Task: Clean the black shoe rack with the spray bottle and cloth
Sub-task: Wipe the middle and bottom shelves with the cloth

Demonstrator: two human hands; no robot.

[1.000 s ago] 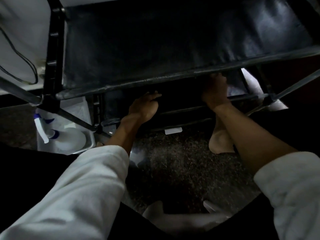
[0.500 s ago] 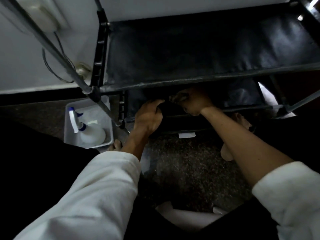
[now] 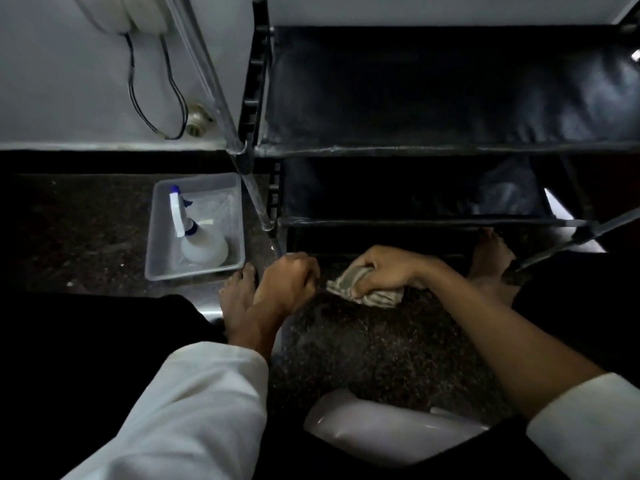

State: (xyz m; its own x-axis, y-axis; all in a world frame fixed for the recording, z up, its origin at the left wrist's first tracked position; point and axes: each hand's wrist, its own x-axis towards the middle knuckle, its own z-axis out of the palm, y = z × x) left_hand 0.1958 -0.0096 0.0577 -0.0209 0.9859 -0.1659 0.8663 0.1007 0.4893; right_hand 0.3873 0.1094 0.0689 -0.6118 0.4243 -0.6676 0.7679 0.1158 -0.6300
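My right hand was clamped around the striped cloth, which was bunched low over the speckled floor, just in front of the lowest tier of the black shoe rack. My left hand was curled into a fist beside the rack's near left post, with nothing visible in it. The spray bottle stood upright in a grey tub on the floor left of the rack, apart from both hands.
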